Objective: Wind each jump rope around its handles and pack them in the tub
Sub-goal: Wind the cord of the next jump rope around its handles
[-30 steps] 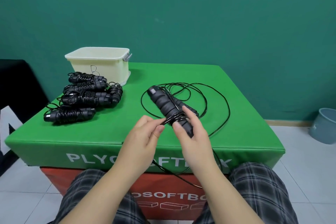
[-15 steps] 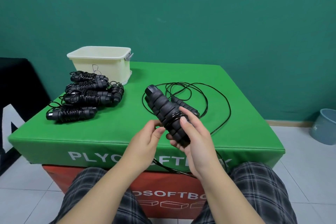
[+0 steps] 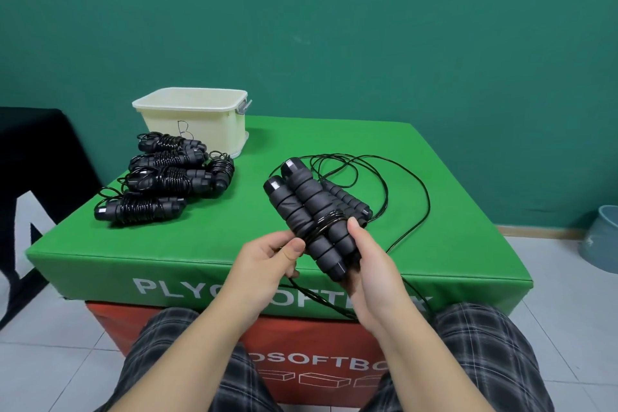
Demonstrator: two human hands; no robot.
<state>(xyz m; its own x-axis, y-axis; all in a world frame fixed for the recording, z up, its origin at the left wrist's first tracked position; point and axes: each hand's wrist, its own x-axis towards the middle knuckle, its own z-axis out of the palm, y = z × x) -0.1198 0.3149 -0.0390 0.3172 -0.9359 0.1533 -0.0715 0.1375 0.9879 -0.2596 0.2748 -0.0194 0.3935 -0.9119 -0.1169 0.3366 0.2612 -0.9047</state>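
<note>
While the paired black foam-grip jump-rope handles were clasped by the right hand and the thin black cord was pinched by the left hand, the few loose turns risked being slackened and undone.

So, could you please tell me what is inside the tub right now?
Only the tub's near wall and rim show; its inside is hidden from this angle. The wound ropes lie outside it, on the green box.
</note>
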